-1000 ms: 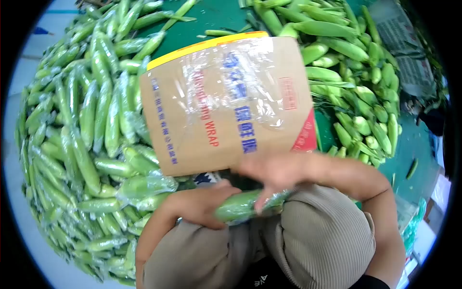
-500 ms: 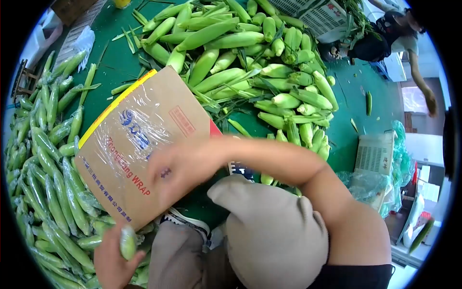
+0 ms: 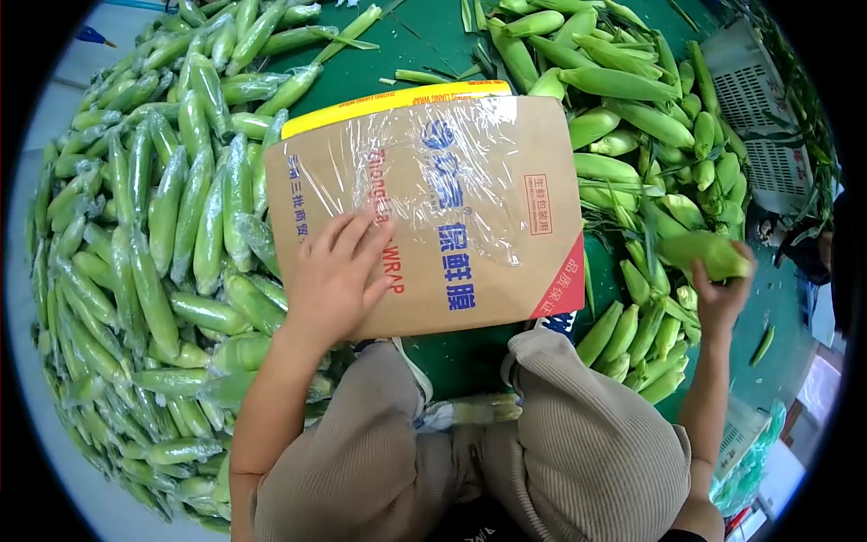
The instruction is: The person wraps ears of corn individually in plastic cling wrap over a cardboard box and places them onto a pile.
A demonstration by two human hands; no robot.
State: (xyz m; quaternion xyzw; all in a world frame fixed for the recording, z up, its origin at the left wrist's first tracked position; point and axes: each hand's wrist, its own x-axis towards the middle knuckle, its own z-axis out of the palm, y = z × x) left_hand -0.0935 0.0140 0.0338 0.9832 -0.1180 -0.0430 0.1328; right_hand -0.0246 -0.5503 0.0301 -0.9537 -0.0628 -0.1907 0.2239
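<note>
Baggy beige trousers (image 3: pixel 591 434) with fine ribbing, I can see from here, a black top (image 3: pixel 501 526) with pale lettering (image 3: pixel 479 535), and a dark shoe (image 3: pixel 558 322) patterned in white.

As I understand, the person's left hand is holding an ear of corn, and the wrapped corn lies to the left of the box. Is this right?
Not quite: the head view shows that the right hand is holding the ear; the left hand is spread on the box. The wrapped corn does lie to the left of the box.
</note>
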